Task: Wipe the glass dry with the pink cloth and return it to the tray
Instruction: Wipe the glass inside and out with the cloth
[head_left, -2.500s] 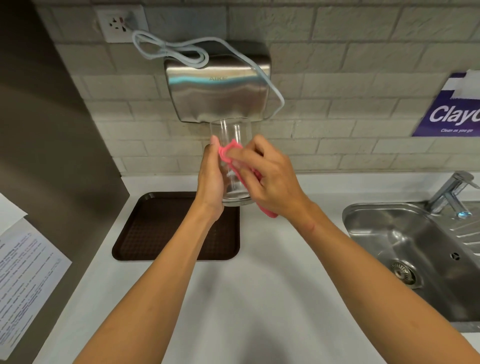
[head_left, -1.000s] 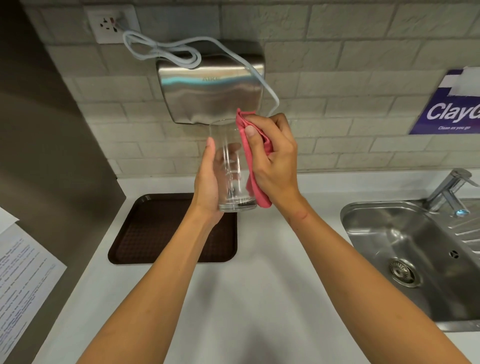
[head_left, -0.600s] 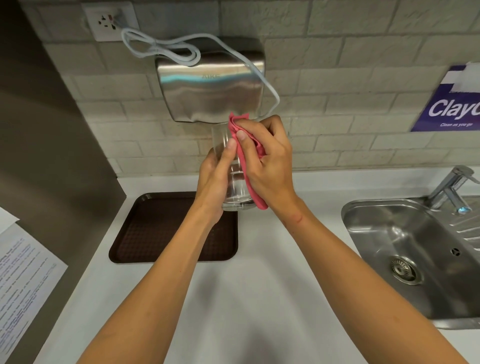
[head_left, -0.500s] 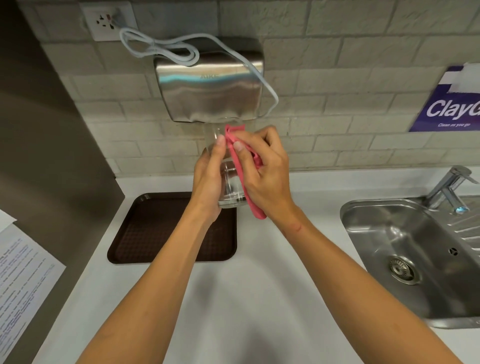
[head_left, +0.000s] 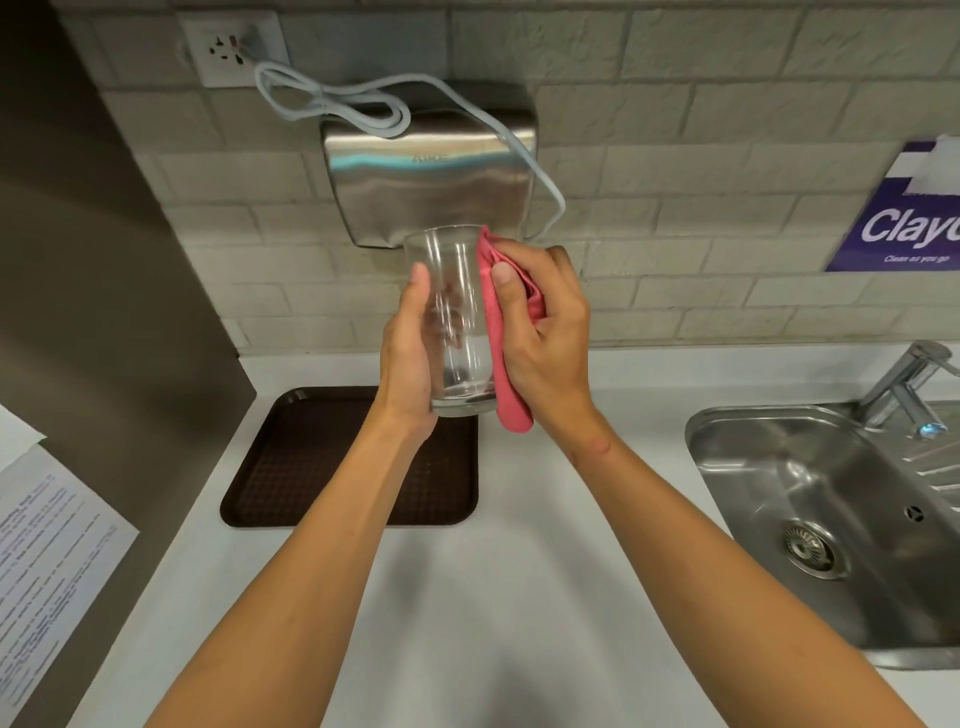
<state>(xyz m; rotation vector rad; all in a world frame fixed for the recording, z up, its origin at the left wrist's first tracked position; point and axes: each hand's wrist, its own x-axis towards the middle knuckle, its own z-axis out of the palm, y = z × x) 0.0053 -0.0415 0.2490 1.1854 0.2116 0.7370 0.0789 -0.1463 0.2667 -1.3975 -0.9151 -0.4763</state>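
A tall clear glass (head_left: 454, 322) is held upright in the air above the counter, its mouth upward. My left hand (head_left: 408, 353) wraps its left side and back. My right hand (head_left: 545, 332) presses a folded pink cloth (head_left: 501, 364) against the glass's right wall, thumb on top of the cloth. The cloth's lower end hangs just below the glass's base. A dark brown tray (head_left: 311, 467) lies on the white counter below and left of the glass, with nothing on its visible surface.
A steel hand dryer (head_left: 426, 182) with a looped white cable hangs on the tiled wall right behind the glass. A steel sink (head_left: 831, 519) and tap (head_left: 909, 384) are at the right. A dark panel with a printed sheet (head_left: 47, 561) is at the left.
My right hand has slid the cloth from the front of the glass to its right side. My left thumb has come off the front, so the glass wall shows again.
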